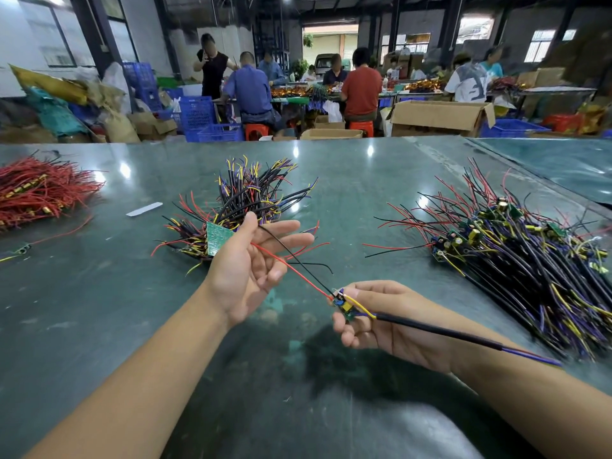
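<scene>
**One small board in hand, three heaps on the bench**

A green table carried three heaps of wired parts. The largest heap lay at the right: black cables with red, yellow and purple wires and small boards bearing capacitors. The middle heap stood just beyond the left hand, its wire ends bristling upward, and one green panel showed at its near edge. The third heap, nearly all red wire, lay at the far left.

The left hand was held palm up above the table, its fingers spread and gripping nothing. Two thin leads lay across those fingers, one red lead and one black lead.

The right hand pinched one small circuit board between thumb and fingertips, raised above the table near its front. Both leads ran to this board. One thick black cable ran from the board back over the right wrist.

One white strip lay flat between the red and middle heaps. Markings on a far worker's white shirt were too blurred to read.
</scene>
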### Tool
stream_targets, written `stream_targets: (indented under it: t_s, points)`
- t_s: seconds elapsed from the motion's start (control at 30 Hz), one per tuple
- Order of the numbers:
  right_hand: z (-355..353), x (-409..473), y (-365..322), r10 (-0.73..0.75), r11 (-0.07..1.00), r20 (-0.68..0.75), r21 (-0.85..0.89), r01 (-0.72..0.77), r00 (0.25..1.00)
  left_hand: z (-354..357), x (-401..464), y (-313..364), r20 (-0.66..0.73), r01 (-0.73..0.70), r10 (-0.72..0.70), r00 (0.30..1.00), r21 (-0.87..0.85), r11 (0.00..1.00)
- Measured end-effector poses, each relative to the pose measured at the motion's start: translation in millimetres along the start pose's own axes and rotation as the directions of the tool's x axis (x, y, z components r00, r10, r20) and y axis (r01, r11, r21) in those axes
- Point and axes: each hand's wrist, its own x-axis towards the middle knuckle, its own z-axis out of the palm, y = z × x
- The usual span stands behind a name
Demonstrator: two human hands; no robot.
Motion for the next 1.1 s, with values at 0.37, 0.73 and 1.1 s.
stream_targets:
  t_s: [0.37,0.73,1.1]
  points:
    - [3.5,0.4,-6.8,-0.063,0.996,-0.066,0.053,0.067,0.996,15.6,-7.9,-21.6,0.235,0.024,-0.083,0.968,0.245,0.969]
    - [4.4,-0.1,-4.8,-0.063,0.998,-0.057,0.021,0.064,0.996,17.7,-7.5,-25.1,0.127,-0.052,0.016,0.992,0.287,0.956]
    - [7.9,-1.3,-4.1,-0.005,0.995,-0.009,-0.097,0.004,1.0,-2.1,6.0,-8.1,-0.13,0.067,-0.053,0.99,0.109,0.992]
